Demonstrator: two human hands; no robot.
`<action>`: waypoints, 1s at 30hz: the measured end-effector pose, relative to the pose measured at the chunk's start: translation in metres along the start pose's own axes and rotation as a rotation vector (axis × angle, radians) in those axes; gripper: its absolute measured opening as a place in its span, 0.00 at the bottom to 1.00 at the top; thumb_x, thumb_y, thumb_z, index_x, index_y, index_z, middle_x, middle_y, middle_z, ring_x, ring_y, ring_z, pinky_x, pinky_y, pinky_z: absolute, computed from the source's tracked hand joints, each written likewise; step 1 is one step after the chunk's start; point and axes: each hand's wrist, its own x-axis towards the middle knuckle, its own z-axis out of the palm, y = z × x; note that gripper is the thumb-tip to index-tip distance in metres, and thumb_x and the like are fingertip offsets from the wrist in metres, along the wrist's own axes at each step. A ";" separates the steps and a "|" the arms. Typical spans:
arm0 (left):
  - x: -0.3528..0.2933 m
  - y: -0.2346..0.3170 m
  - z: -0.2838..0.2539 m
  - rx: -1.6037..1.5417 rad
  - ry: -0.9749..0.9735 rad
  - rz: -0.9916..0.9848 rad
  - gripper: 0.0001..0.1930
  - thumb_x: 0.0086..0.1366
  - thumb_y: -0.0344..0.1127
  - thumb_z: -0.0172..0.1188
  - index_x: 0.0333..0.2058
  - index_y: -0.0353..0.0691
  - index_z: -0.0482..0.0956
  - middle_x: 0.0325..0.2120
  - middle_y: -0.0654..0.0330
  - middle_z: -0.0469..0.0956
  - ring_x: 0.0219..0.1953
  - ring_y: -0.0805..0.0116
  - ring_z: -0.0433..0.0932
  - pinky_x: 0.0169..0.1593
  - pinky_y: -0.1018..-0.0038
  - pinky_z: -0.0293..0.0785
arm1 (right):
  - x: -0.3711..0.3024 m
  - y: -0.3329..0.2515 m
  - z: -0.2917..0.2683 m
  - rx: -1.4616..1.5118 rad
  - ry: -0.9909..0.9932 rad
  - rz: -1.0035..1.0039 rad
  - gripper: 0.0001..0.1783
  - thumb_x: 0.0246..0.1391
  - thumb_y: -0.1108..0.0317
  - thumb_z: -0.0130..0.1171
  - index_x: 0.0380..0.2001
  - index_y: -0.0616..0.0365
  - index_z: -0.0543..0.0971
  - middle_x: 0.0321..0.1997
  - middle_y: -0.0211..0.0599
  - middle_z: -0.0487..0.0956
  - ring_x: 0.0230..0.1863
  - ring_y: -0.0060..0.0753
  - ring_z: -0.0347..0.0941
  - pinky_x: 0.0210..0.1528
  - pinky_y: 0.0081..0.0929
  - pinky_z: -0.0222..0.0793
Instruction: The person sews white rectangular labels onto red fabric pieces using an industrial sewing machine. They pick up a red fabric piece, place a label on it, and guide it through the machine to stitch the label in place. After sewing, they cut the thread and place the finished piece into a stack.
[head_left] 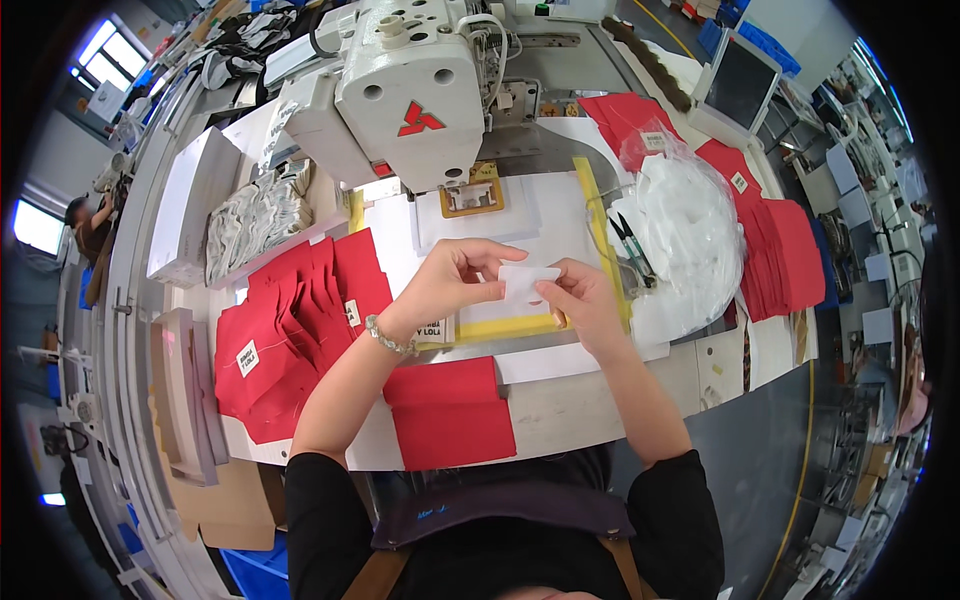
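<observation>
- Left hand pinching the left edge of a small white patch, grip closed on it, thumb and fingertips meeting at the patch.
- Right hand pinching the patch's right end, grip closed on it too.
- Patch held flat between both hands, just above the yellow frame and the white sheet inside it, near the worktop's front half.
- Silver bracelet on the left wrist; black sleeves on both forearms.
- White sewing machine straight beyond the hands, its needle end over a small tan-rimmed clamp.
- Fanned pile of red pieces left of the hands, some with white tags.
- Single red piece at the near edge, under the left forearm.
- Clear bag of white pieces right of the frame, more red stacks beyond it.
- Small screen at far right.
</observation>
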 end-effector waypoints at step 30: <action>0.023 -0.010 -0.016 0.354 0.295 0.252 0.04 0.59 0.22 0.63 0.33 0.33 0.83 0.36 0.57 0.85 0.38 0.69 0.85 0.39 0.76 0.80 | 0.021 -0.045 -0.020 -0.577 -0.019 -0.185 0.28 0.50 0.78 0.66 0.56 0.56 0.73 0.58 0.35 0.71 0.36 0.20 0.75 0.37 0.18 0.72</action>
